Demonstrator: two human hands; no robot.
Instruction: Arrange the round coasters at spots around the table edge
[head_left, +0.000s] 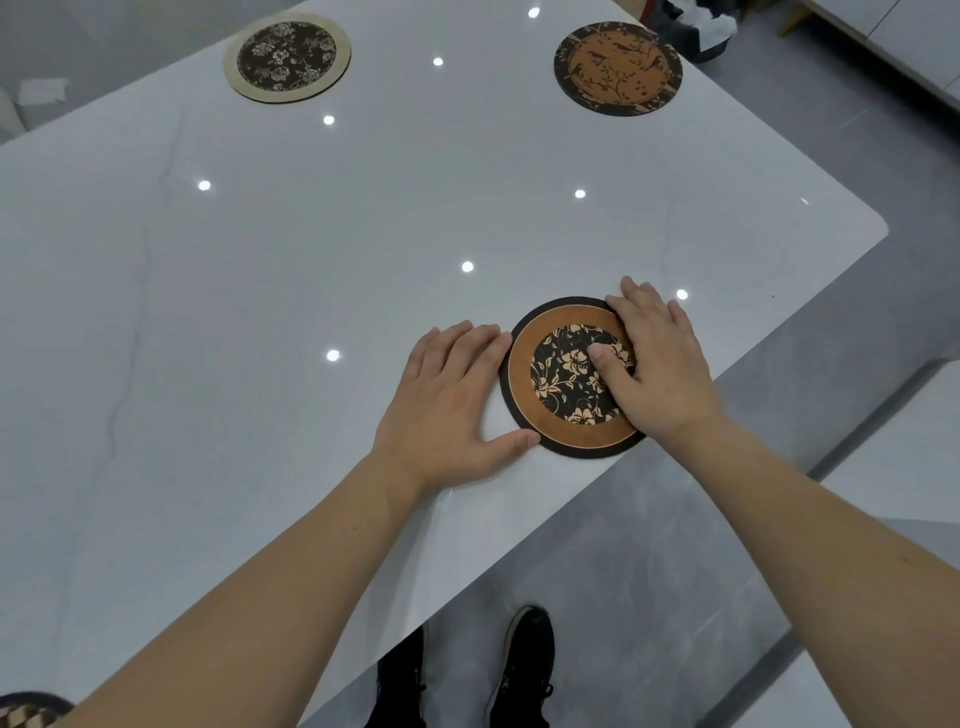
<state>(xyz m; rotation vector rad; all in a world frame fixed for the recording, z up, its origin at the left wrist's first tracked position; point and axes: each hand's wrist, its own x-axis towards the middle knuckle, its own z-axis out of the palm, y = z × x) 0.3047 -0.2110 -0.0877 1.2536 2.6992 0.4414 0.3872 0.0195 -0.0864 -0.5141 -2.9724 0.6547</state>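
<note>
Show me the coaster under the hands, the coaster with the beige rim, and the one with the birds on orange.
Coaster under the hands (563, 382), head view, on its black flowered centre.
Beige-rimmed coaster (287, 56), head view, on its dark floral middle.
Bird coaster (617, 67), head view, on its orange centre.

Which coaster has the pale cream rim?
The far-left coaster, with a dark flowered middle. The far-right coaster has a dark rim around an orange bird print; the near coaster under both hands has a brown ring.

White marble-veined table; near coaster brown-ringed, black floral centre; far coasters beige-rimmed and orange-centred.
</note>
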